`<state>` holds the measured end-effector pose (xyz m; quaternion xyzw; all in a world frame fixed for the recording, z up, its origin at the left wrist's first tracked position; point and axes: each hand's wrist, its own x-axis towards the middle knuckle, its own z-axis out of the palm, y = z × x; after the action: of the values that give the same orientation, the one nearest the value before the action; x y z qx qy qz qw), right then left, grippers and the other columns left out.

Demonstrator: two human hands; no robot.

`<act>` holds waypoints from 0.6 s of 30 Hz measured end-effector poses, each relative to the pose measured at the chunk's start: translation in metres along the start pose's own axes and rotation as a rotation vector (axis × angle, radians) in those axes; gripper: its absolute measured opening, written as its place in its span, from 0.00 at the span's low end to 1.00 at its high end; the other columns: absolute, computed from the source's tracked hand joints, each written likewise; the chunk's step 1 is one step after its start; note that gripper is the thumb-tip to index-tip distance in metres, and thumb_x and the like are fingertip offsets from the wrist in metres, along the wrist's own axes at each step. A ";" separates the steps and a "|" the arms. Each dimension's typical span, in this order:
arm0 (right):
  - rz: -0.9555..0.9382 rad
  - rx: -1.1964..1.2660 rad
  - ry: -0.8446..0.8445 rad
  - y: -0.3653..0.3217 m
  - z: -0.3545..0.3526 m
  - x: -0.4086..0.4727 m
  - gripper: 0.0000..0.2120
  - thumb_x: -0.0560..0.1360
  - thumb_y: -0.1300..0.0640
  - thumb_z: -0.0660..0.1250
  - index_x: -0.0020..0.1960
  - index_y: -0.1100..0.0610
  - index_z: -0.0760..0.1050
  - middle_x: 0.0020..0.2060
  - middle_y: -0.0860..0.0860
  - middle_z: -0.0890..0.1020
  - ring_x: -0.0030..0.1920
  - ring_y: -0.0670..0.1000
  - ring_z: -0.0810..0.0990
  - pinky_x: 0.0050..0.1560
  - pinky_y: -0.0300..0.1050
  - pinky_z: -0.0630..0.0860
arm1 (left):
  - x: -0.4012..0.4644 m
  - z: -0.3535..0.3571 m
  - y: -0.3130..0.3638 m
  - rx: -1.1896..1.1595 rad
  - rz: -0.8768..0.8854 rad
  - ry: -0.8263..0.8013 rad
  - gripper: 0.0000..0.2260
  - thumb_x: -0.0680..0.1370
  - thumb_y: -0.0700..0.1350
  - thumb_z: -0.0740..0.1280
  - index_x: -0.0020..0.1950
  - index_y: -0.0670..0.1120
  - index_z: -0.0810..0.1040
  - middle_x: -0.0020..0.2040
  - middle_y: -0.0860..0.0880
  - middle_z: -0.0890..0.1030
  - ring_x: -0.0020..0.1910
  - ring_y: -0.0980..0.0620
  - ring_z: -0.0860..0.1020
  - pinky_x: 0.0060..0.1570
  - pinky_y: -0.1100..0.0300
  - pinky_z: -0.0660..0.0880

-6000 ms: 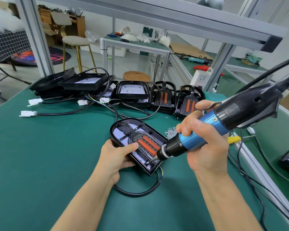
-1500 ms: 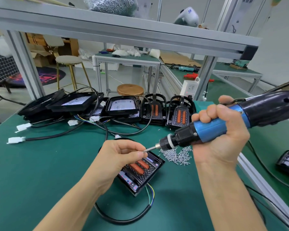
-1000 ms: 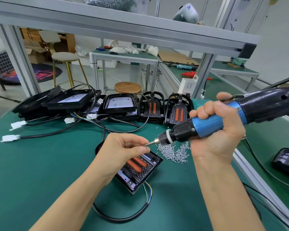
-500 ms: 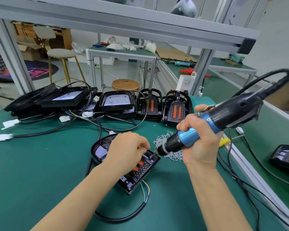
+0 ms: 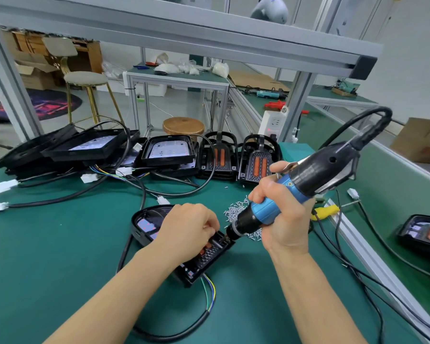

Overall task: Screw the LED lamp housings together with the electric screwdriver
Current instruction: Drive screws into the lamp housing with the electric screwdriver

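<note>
Gripping: right hand [image 5: 282, 214] wraps blue-and-black electric screwdriver [image 5: 298, 188], tip on black plastic LED lamp housing [image 5: 184, 247]
Left hand [image 5: 193, 232]: fingers curled, resting on housing, mid green bench [image 5: 47, 256]
Loose screws [image 5: 236, 212]: beside housing

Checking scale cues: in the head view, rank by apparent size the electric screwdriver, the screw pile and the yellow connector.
1. Electric screwdriver, though nearest the camera.
2. Screw pile, partly hidden by the screwdriver.
3. Yellow connector.
</note>
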<state>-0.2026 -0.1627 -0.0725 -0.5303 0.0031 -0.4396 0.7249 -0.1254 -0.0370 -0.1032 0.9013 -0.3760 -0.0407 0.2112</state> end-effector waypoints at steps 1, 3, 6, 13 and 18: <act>0.001 0.000 0.001 0.000 -0.001 0.000 0.15 0.64 0.67 0.63 0.39 0.47 0.77 0.24 0.48 0.72 0.26 0.50 0.71 0.32 0.43 0.73 | 0.001 0.000 0.000 -0.004 0.002 -0.012 0.07 0.76 0.44 0.65 0.49 0.53 0.82 0.41 0.54 0.84 0.32 0.61 0.73 0.40 0.62 0.63; 0.001 0.014 0.006 0.000 -0.002 0.000 0.15 0.64 0.68 0.62 0.39 0.48 0.77 0.24 0.48 0.72 0.25 0.50 0.71 0.32 0.43 0.73 | 0.003 0.000 0.000 0.010 -0.001 -0.026 0.08 0.76 0.44 0.65 0.49 0.53 0.82 0.41 0.54 0.83 0.30 0.60 0.71 0.41 0.62 0.66; -0.038 0.057 0.030 -0.004 -0.005 0.001 0.17 0.65 0.69 0.62 0.40 0.48 0.77 0.26 0.48 0.73 0.25 0.49 0.72 0.32 0.41 0.73 | 0.007 -0.001 0.003 0.030 -0.004 -0.019 0.08 0.76 0.43 0.64 0.50 0.53 0.82 0.45 0.53 0.83 0.38 0.51 0.75 0.42 0.61 0.70; -0.097 0.013 0.150 -0.014 -0.009 0.018 0.12 0.64 0.68 0.63 0.42 0.53 0.74 0.25 0.49 0.72 0.26 0.51 0.71 0.32 0.42 0.71 | 0.054 0.011 0.021 0.270 -0.004 -0.015 0.12 0.75 0.38 0.63 0.52 0.49 0.82 0.52 0.47 0.82 0.52 0.44 0.79 0.48 0.56 0.73; -0.099 -0.031 0.181 -0.011 -0.020 0.017 0.12 0.64 0.69 0.62 0.42 0.54 0.73 0.24 0.50 0.72 0.25 0.51 0.71 0.31 0.40 0.72 | 0.072 0.027 0.025 0.475 -0.002 -0.094 0.11 0.74 0.35 0.63 0.53 0.46 0.78 0.54 0.44 0.80 0.53 0.43 0.79 0.43 0.57 0.67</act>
<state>-0.2084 -0.1897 -0.0653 -0.4992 0.0490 -0.5209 0.6907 -0.0972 -0.1124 -0.1116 0.9232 -0.3834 0.0065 -0.0244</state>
